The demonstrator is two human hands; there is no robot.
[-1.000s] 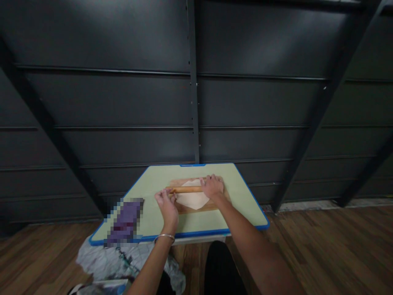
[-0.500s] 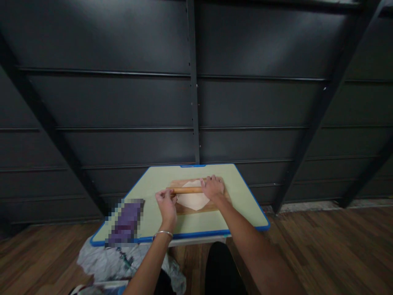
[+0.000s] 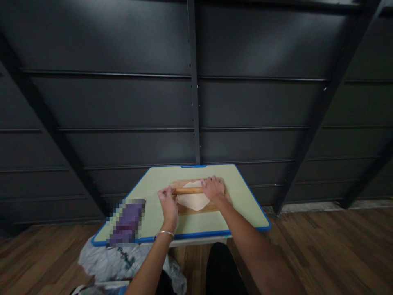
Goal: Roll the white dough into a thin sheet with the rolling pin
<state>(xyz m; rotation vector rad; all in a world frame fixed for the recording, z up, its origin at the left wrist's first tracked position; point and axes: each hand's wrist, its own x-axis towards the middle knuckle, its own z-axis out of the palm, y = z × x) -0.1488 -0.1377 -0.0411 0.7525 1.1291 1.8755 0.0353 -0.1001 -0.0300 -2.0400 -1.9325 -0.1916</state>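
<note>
A wooden rolling pin (image 3: 189,190) lies crosswise over a flat, pale sheet of dough (image 3: 193,201). Under the dough is a wooden board (image 3: 184,211). My left hand (image 3: 168,200), with a bangle at the wrist, is closed around the pin's left end. At the other end, my right hand (image 3: 214,187) is closed over the pin and covers its tip. Part of the dough's right side is hidden by my right hand.
The board rests on a pale-yellow tabletop (image 3: 150,223) with a blue rim. A purple, blurred-out item (image 3: 127,221) lies at the table's left. Crumpled whitish fabric (image 3: 107,260) is below the front left edge. A dark panelled wall (image 3: 147,102) stands behind.
My left hand has shifted slightly to the right along the rolling pin's end. My right hand and the dough look nearly the same.
</note>
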